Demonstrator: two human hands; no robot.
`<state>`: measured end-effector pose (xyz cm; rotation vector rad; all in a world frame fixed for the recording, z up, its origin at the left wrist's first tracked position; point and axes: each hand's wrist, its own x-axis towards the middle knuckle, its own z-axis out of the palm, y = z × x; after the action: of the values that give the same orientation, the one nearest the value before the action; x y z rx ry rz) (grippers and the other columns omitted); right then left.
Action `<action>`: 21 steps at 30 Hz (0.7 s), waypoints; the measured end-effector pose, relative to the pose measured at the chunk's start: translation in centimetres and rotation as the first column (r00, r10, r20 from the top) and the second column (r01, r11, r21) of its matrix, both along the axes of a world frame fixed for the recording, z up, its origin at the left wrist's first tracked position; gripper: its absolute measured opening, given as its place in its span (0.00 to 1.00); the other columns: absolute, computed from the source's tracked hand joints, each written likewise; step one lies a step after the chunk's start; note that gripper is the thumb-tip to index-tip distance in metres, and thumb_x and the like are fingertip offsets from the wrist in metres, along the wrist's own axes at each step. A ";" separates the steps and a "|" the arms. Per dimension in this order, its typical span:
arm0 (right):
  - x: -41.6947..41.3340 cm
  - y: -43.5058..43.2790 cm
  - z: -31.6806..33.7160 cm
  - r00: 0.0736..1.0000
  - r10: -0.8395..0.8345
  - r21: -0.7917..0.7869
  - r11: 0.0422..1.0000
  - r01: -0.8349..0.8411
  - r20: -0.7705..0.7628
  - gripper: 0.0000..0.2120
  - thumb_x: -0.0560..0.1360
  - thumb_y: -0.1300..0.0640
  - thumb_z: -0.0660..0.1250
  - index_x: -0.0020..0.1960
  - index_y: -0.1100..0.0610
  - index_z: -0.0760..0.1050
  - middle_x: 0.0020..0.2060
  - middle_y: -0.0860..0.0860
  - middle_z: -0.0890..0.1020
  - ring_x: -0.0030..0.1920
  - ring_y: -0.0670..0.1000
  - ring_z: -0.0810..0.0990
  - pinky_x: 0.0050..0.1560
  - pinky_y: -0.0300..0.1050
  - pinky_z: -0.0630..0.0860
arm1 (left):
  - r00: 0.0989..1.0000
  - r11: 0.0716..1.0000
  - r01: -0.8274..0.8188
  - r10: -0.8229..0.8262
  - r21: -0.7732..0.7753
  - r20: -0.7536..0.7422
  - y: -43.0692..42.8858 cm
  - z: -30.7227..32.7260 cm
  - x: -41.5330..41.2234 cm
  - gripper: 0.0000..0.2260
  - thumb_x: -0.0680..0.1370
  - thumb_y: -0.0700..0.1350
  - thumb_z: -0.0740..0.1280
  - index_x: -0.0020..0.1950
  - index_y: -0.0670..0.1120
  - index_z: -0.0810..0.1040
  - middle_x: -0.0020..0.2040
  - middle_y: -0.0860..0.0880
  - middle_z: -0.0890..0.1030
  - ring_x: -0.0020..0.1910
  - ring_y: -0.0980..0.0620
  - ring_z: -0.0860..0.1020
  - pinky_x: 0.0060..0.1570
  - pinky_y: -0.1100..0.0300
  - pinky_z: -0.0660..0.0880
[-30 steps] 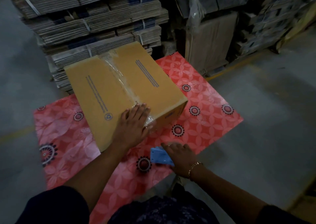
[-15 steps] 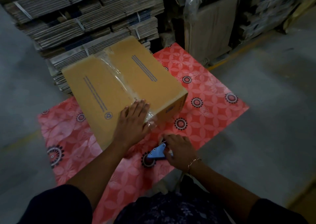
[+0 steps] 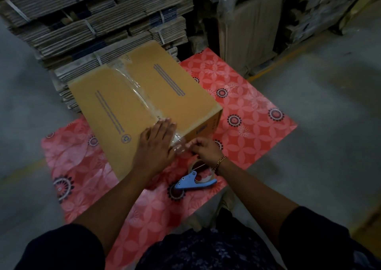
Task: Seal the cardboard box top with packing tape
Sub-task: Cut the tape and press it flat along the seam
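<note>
A closed brown cardboard box (image 3: 115,102) sits on a red patterned mat (image 3: 247,109). A strip of clear packing tape (image 3: 136,90) runs along its top seam and hangs over the near edge. My left hand (image 3: 156,144) lies flat on the near end of the box top, fingers spread over the tape. My right hand (image 3: 204,149) pinches the loose tape end at the box's near corner. The blue tape dispenser (image 3: 193,182) with its roll lies on the mat just below my right wrist, let go.
Bundled stacks of flat cardboard (image 3: 99,22) rise right behind the box. Wrapped cartons (image 3: 249,22) stand at the back right. Grey concrete floor (image 3: 325,125) surrounds the mat, with a yellow line at the right.
My right hand set the blue dispenser down on the mat and moved up to the box's near corner, where it now pinches the tape end. My left hand stayed pressed on the box top.
</note>
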<state>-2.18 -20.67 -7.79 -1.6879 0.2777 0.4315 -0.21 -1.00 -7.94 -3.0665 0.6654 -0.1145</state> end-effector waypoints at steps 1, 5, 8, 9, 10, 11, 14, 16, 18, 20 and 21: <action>0.1 0.1 0.0 1.000 0.005 -0.020 1.000 -0.005 0.012 0.05 0.76 0.61 0.70 0.41 0.57 0.79 0.34 0.50 0.80 0.33 0.43 0.77 0.30 0.28 0.71 | 1.000 1.000 0.002 -0.002 0.001 -0.001 0.0 0.0 0.0 0.30 0.82 0.62 0.56 0.81 0.49 0.60 0.82 0.47 0.63 0.80 0.47 0.62 0.72 0.43 0.64; 0.6 0.2 -0.6 1.000 0.026 -0.076 0.997 -0.024 0.017 0.10 0.76 0.59 0.70 0.37 0.52 0.78 0.35 0.51 0.81 0.36 0.49 0.79 0.40 0.41 0.77 | 0.995 0.998 0.057 -0.058 0.013 0.079 0.0 0.1 -0.4 0.28 0.81 0.57 0.60 0.80 0.47 0.64 0.79 0.44 0.68 0.78 0.43 0.66 0.71 0.44 0.66; 0.6 0.3 -0.9 0.999 0.017 -0.093 0.996 -0.014 0.031 0.08 0.76 0.59 0.71 0.38 0.55 0.78 0.36 0.53 0.81 0.38 0.51 0.79 0.46 0.49 0.79 | 0.921 0.963 0.267 -0.266 0.037 0.286 0.5 -0.6 -1.2 0.22 0.79 0.46 0.68 0.73 0.47 0.74 0.68 0.43 0.77 0.71 0.41 0.73 0.64 0.46 0.70; 0.6 0.4 -1.0 0.999 0.012 -0.088 0.996 -0.009 0.037 0.06 0.76 0.59 0.71 0.40 0.57 0.79 0.36 0.54 0.81 0.38 0.51 0.79 0.45 0.48 0.79 | 0.892 0.950 0.310 -0.307 0.046 0.332 0.7 -0.7 -1.4 0.22 0.78 0.43 0.69 0.73 0.47 0.74 0.65 0.43 0.79 0.69 0.41 0.74 0.63 0.46 0.70; 0.6 0.4 -1.0 0.999 0.009 -0.089 0.996 -0.005 0.041 0.06 0.76 0.58 0.70 0.42 0.59 0.79 0.37 0.55 0.81 0.38 0.51 0.79 0.43 0.46 0.79 | 0.875 0.942 0.331 -0.330 0.059 0.356 0.9 -0.8 -1.4 0.24 0.78 0.42 0.69 0.75 0.47 0.73 0.62 0.44 0.80 0.67 0.41 0.75 0.61 0.46 0.71; 0.6 0.5 -1.1 0.999 0.008 -0.098 0.995 -0.004 0.044 0.06 0.76 0.58 0.70 0.43 0.60 0.80 0.38 0.55 0.82 0.38 0.51 0.79 0.42 0.44 0.78 | 0.865 0.939 0.336 -0.339 0.075 0.370 1.0 -0.8 -1.4 0.26 0.78 0.41 0.69 0.76 0.47 0.71 0.60 0.44 0.80 0.64 0.42 0.76 0.60 0.46 0.72; 0.8 0.4 -1.4 0.998 0.021 -0.138 0.990 -0.012 0.062 0.06 0.76 0.57 0.71 0.41 0.56 0.79 0.39 0.60 0.84 0.39 0.52 0.80 0.44 0.49 0.80 | 0.855 0.942 0.317 -0.334 0.111 0.397 0.9 -0.9 -1.5 0.28 0.77 0.39 0.69 0.78 0.48 0.70 0.54 0.46 0.80 0.59 0.42 0.79 0.56 0.47 0.72; 1.0 0.4 -1.7 0.997 0.029 -0.161 0.987 -0.016 0.077 0.07 0.76 0.56 0.71 0.39 0.53 0.78 0.41 0.62 0.85 0.39 0.51 0.80 0.46 0.52 0.80 | 0.851 0.947 0.306 -0.319 0.099 0.417 0.9 -0.9 -1.5 0.29 0.76 0.40 0.70 0.77 0.50 0.71 0.53 0.47 0.79 0.57 0.43 0.77 0.55 0.47 0.72; 1.0 0.5 -2.0 0.995 0.019 -0.170 0.985 -0.003 0.093 0.06 0.75 0.56 0.71 0.39 0.53 0.79 0.41 0.61 0.85 0.38 0.51 0.80 0.45 0.52 0.80 | 0.852 0.951 0.296 -0.307 0.092 0.424 0.9 -1.0 -1.5 0.29 0.76 0.41 0.70 0.77 0.51 0.71 0.52 0.47 0.77 0.56 0.44 0.74 0.54 0.47 0.72; 1.1 0.7 -2.3 0.995 0.008 -0.164 0.986 0.009 0.103 0.05 0.75 0.56 0.72 0.42 0.56 0.80 0.38 0.58 0.84 0.37 0.50 0.79 0.43 0.50 0.78 | 0.860 0.954 0.285 -0.297 0.091 0.415 0.9 -1.1 -1.3 0.29 0.77 0.42 0.70 0.78 0.52 0.70 0.54 0.48 0.74 0.57 0.44 0.72 0.54 0.46 0.71; 1.2 0.8 -2.4 0.994 0.004 -0.163 0.987 0.014 0.107 0.05 0.75 0.56 0.71 0.42 0.56 0.80 0.36 0.54 0.83 0.36 0.50 0.78 0.42 0.48 0.77 | 0.865 0.955 0.284 -0.292 0.081 0.407 0.9 -1.2 -1.3 0.27 0.77 0.43 0.70 0.77 0.53 0.71 0.56 0.48 0.72 0.58 0.44 0.72 0.55 0.46 0.70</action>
<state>-1.01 -19.89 -10.23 -1.8641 0.2441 0.3204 -1.47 -0.05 -9.12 -2.7533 1.0680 -0.7337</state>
